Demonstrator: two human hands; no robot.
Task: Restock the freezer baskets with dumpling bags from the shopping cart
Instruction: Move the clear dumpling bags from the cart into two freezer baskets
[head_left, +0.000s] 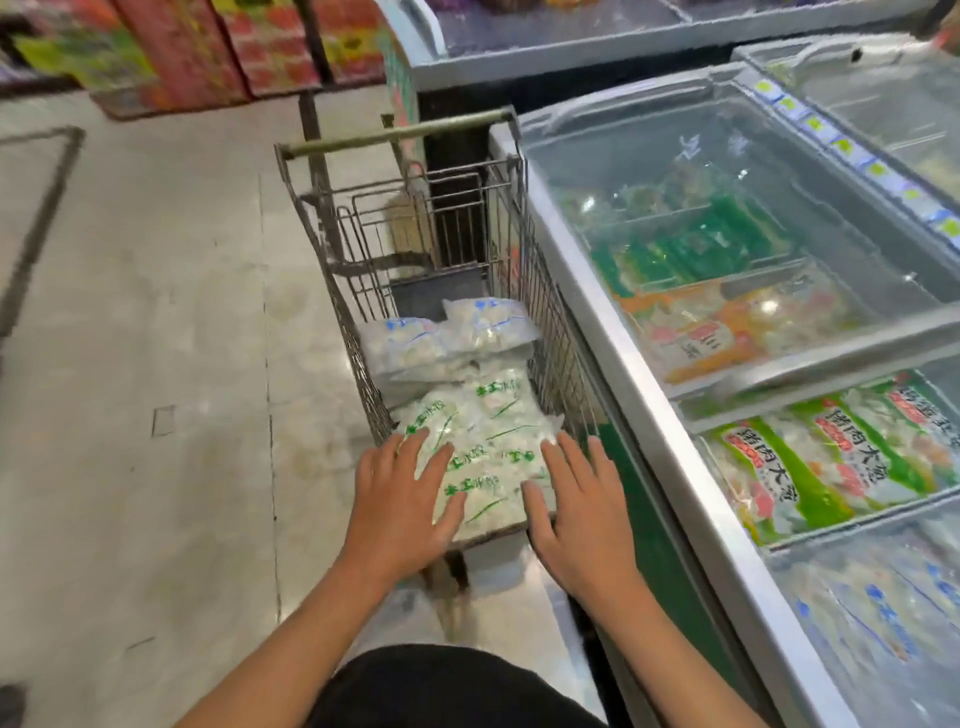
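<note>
the left hand (402, 501) and right hand (579, 512) are laid flat, fingers spread wide, on green-printed dumpling bags (480, 457) in the shopping cart (358, 332) — nothing is gripped.

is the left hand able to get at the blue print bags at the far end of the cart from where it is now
Probably yes. The left hand lies flat on the green print bags at the near end, and the cart is open on top. Nothing covers the blue print bags, though they sit farther away, so a forward lean looks likely.

Your left hand (402, 499) and right hand (582, 512) reach forward side by side, palms down, fingers spread, both arms bare.
</note>
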